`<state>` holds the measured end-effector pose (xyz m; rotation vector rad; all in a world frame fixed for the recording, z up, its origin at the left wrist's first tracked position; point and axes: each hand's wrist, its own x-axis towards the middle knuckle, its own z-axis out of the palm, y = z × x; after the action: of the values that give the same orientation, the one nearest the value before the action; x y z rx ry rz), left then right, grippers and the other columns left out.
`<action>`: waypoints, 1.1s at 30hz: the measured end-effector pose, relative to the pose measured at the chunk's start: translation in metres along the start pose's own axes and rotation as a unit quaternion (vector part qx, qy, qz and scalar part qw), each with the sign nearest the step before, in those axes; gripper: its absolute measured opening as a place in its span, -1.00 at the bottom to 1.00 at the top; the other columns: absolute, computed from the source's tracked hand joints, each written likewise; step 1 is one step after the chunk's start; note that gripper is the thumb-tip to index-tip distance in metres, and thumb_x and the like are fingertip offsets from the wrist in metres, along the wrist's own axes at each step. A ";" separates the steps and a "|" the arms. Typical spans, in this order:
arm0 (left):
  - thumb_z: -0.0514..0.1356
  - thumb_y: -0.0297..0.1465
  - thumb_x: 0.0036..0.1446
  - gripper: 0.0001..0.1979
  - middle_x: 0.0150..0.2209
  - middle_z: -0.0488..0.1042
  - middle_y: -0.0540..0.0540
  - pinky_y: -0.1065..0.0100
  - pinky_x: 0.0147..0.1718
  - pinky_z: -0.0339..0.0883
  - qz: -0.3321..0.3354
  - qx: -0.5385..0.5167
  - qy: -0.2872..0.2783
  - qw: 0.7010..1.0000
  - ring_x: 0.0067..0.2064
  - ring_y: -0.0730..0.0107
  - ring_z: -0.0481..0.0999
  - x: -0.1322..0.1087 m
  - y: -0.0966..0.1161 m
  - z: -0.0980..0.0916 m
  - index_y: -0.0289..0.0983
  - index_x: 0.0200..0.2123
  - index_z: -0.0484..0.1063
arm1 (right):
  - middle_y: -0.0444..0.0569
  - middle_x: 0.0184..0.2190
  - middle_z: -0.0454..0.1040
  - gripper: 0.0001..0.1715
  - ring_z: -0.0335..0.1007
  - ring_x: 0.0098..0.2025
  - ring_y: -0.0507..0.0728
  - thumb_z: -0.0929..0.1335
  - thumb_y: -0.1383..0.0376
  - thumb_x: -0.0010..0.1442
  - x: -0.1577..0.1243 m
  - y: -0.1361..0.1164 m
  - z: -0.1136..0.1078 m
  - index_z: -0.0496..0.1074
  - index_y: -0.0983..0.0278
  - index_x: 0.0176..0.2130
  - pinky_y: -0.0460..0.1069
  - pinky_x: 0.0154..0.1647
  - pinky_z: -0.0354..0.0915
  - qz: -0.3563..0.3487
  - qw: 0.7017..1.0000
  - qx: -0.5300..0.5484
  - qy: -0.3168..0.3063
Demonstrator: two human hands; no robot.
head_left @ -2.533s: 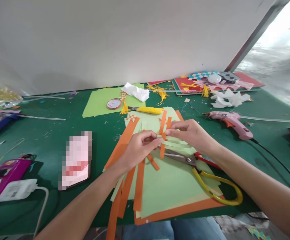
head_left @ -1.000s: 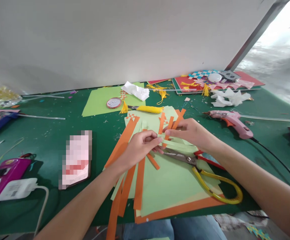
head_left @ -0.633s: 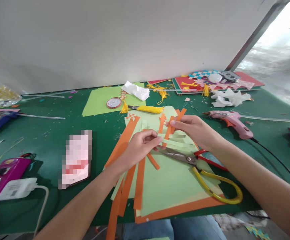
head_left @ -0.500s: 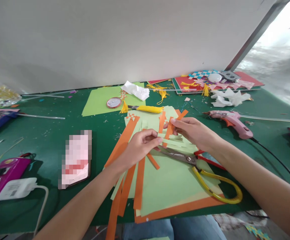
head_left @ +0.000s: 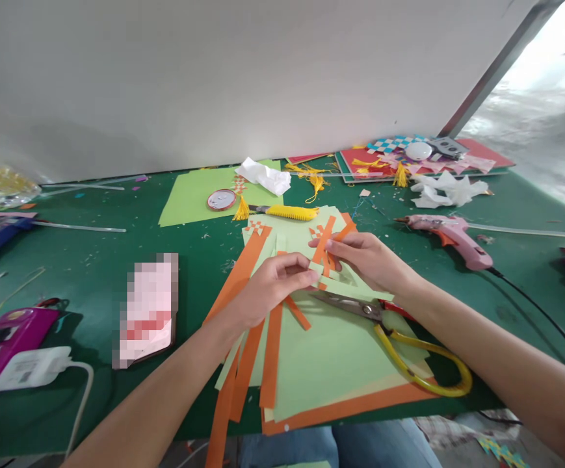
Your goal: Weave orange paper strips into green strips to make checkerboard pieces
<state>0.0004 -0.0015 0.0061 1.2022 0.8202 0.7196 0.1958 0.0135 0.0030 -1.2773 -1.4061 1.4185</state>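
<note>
My left hand (head_left: 282,281) pinches woven paper strips between thumb and forefinger. Pale green strips (head_left: 348,290) and orange strips (head_left: 323,240) cross over each other there. My right hand (head_left: 366,259) is closed on the orange strips from the other side, thumb on top. Beneath both hands lies a stack of pale green paper (head_left: 331,370) with orange sheets under it. Scissors (head_left: 370,312) with yellow and red handles rest on the stack, just below my right hand. Loose orange strips (head_left: 271,364) lie by my left forearm.
A yellow cutter (head_left: 292,212) lies beyond my hands, with crumpled tissue (head_left: 265,177) behind it. At right is a pink glue gun (head_left: 450,240) with its cord. A phone (head_left: 150,305) and a purple device (head_left: 28,331) are at left. A wall (head_left: 214,84) stands behind.
My right hand has moved slightly left and down, closer to my left hand. An orange strip has swung across and over the green strips.
</note>
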 end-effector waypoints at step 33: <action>0.26 -0.26 0.14 -0.76 -0.42 0.35 0.05 0.23 -0.10 0.44 -0.037 -0.002 -0.008 0.999 -0.24 0.26 0.62 -0.001 -0.001 0.000 -0.29 -0.38 0.32 | -0.14 -0.54 0.41 -0.76 0.25 -0.57 -0.04 0.47 0.18 0.07 0.001 0.001 -0.003 0.45 0.29 -0.42 -0.09 -0.56 0.19 -0.028 0.995 0.077 0.050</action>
<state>-0.0001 -0.0022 0.0048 1.1670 0.8449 0.6490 0.1990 0.0150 0.0022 -1.1846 -1.2313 1.3776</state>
